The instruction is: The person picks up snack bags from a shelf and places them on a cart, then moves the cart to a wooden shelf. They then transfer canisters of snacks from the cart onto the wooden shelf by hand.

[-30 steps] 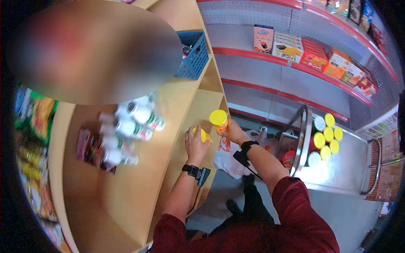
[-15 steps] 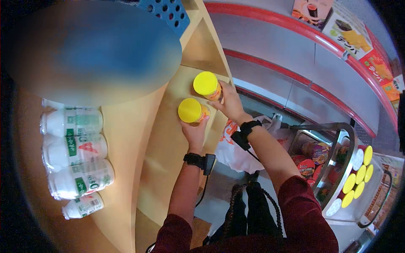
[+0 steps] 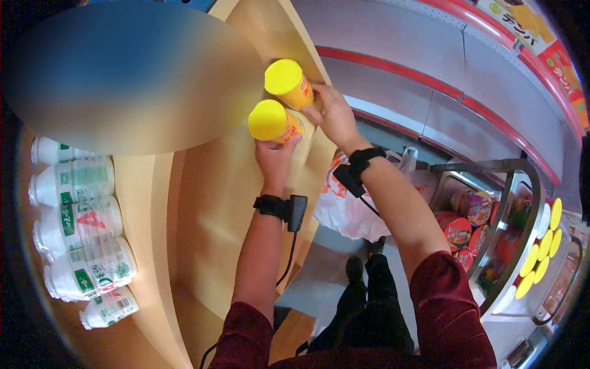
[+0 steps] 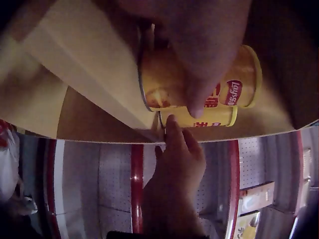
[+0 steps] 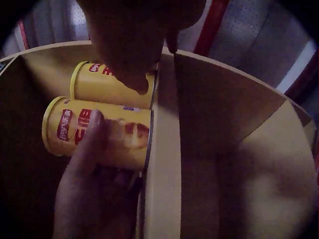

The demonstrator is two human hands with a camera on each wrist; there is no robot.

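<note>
Two yellow-lidded canisters stand side by side on a wooden shelf. Around the nearer canister curls the left hand, its thumb across the label in the right wrist view. The farther canister is by the shelf's outer edge, and the right hand touches its side with the fingertips. In the left wrist view the right fingers rest at the lower part of the farther canister, fairly straight. Both bases meet the shelf board in the right wrist view.
White bottles in clear wrap lie on the upper board at left. A metal cart with red cups and several yellow-lidded canisters stands at right. Red-edged shelves run behind, a plastic bag below.
Both hands have moved farther into the wooden shelf with the canisters, which now stand close together. The right hand's hold has loosened to a touch. The head view has shifted nearer the shelf.
</note>
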